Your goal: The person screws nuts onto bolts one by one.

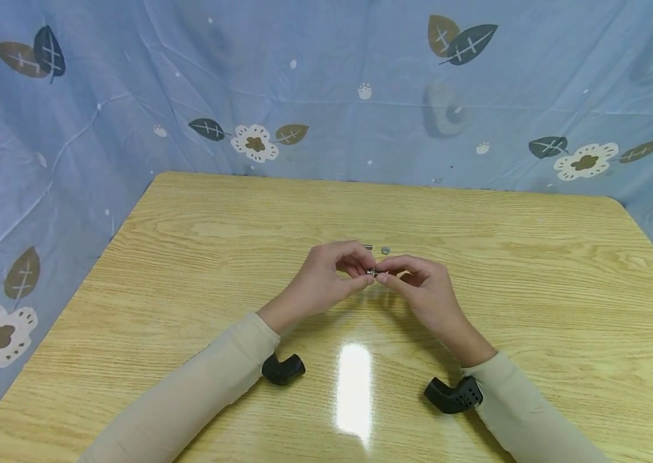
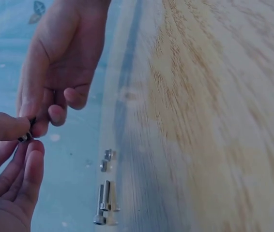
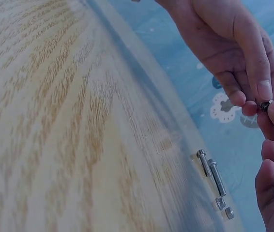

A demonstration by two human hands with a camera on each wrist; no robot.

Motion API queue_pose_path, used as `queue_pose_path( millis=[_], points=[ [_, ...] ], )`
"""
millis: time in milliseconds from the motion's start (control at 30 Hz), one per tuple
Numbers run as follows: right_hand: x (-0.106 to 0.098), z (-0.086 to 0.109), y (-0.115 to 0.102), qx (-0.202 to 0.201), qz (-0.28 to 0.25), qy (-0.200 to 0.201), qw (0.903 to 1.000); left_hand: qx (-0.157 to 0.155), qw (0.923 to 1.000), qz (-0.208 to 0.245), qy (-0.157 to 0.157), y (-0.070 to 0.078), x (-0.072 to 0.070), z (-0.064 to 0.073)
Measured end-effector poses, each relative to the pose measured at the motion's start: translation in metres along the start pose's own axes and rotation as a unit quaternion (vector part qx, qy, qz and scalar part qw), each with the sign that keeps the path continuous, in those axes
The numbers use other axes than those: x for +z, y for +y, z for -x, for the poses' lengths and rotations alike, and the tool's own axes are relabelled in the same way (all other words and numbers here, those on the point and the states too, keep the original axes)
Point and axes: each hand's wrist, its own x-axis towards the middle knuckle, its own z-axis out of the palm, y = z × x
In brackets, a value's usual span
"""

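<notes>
Above the table my two hands meet at the fingertips. My left hand [image 1: 332,270] pinches a small silver nut [image 1: 371,272] between thumb and fingers. Pinched in my right hand [image 1: 421,289] is what looks like a bolt [image 1: 381,273], lined up with the nut; its head and most of its length are hidden by fingers. In the left wrist view only a bit of shiny metal shows between the fingertips. Beyond the hands on the table lie two socket-head bolts [image 2: 99,205] side by side, and two loose nuts [image 3: 220,203] near them.
The wooden table [image 1: 216,225] spreads around the hands, with a bright light reflection near its front. A blue patterned cloth [image 1: 326,77] hangs behind and to the left. Black wrist mounts [image 1: 283,370] stick out below both sleeves.
</notes>
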Motion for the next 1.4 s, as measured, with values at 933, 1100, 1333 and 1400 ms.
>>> queue_pose_path(
  millis=[933,1100,1333,1400],
  points=[
    [-0.0028,0.0005,0.0001,0.019,0.082,0.044,0.9955,-0.034,0.9989,-0.031,0.012,-0.0077,0.0004,-0.0005],
    [-0.0025,0.0002,-0.0003,0.015,0.089,0.042,0.995,-0.03,0.9976,-0.062,0.006,-0.0064,-0.0008,-0.0009],
    [-0.0032,-0.003,-0.0018,0.011,0.163,0.019,0.9863,-0.04,0.9894,-0.136,-0.033,-0.007,-0.0039,-0.0043],
    [-0.0035,-0.0048,-0.0018,0.015,0.183,0.006,0.983,-0.044,0.986,-0.154,-0.047,-0.0078,-0.0048,-0.0059]
  ],
)
